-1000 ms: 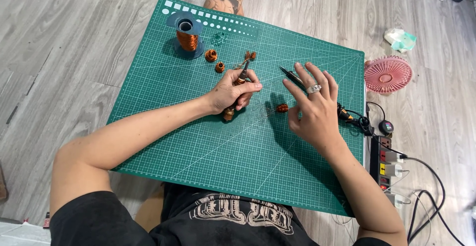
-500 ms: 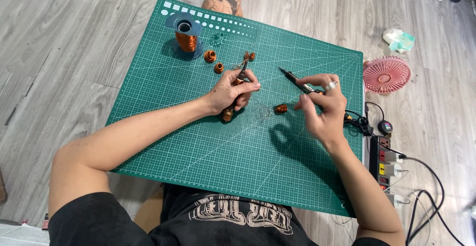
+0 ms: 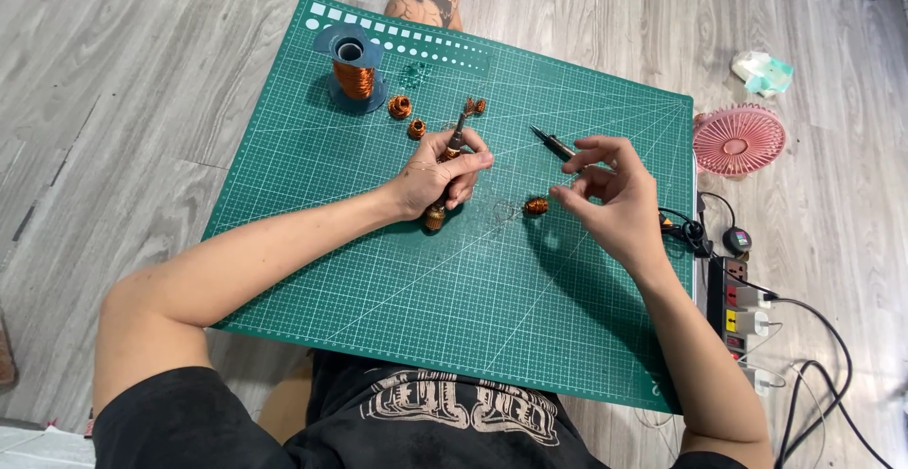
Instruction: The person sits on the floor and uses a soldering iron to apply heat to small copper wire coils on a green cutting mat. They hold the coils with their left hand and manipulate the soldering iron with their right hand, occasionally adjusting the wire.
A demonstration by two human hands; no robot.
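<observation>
1. Grey wood-plank flooring carries the green gridded cutting mat where we work, and we place everything from that mat.
2. Near the mat's middle, our left hand is closed around a slim brown-handled hand tool, its tip pointing toward the mat's far edge.
3. Just right of that hand lies a small copper-wound coil, resting on the mat and untouched.
4. Our right hand hovers just above and right of that coil, fingers loosely curled and pinching nothing we can make out; any fine wire between them is too thin to tell.
5. We judge the step to be winding or finishing a coil; the next move calls for a steady pinch on the coil or its wire end while the tool stays firm.
6. Farther out, toward the mat's far edge, sit two more small copper coils, a spool of copper wire on a blue bobbin, and a dark pen-shaped soldering iron.
7. Off the mat's right edge stand a pink round fan and a power strip with plugs.
</observation>
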